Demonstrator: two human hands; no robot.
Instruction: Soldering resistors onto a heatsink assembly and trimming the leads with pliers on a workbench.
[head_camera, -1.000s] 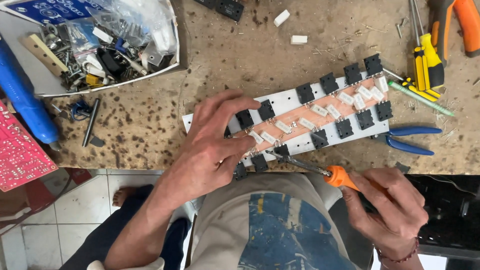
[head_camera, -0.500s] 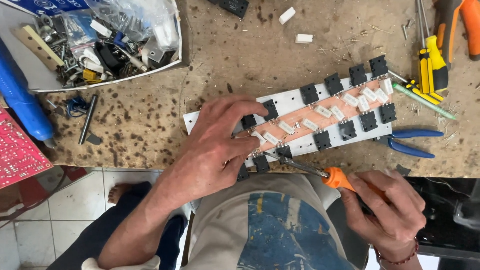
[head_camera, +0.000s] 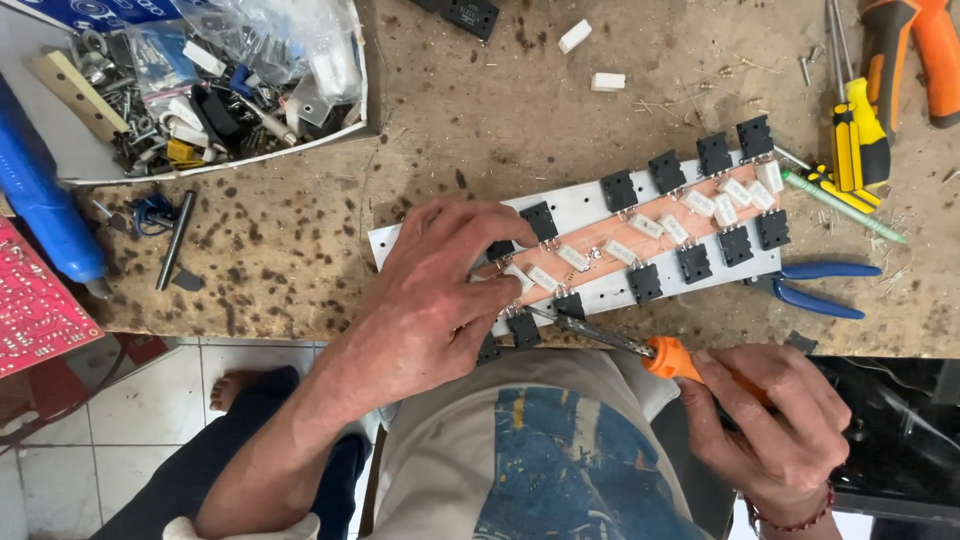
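A scarred, stained wooden bench (head_camera: 300, 240) stands over a pale tiled floor (head_camera: 90, 480), seen from above the person's lap. On the bench, near its front edge, lies a long board (head_camera: 590, 215): a pale metal strip with a copper-coloured circuit strip down its middle, black square parts in a row along each side and small white blocks between them. It lies aslant, its right end farther from the person.

The left hand (head_camera: 440, 290) lies spread over the board's near-left end, fingers pressing down on it, the grip flat and open, not closed round anything. The right hand (head_camera: 770, 420) is clenched on the orange handle of a screwdriver (head_camera: 640, 345), whose shaft runs up-left to the board's front edge, the tip at or just beside a black part there; the exact contact is too small to tell.

The board looks stiff and fairly light, likely to slide on the wood if not pinned, so pressing on the bare metal end seems the safe hold; the parts' thin legs look bendable.

Blue-handled pliers (head_camera: 815, 285) lie just off the board's right end, a yellow screwdriver (head_camera: 865, 140) beyond. A tray (head_camera: 330, 135) of loose hardware sits at top left, a blue tool (head_camera: 40, 200) and a red board (head_camera: 30, 310) at the left.
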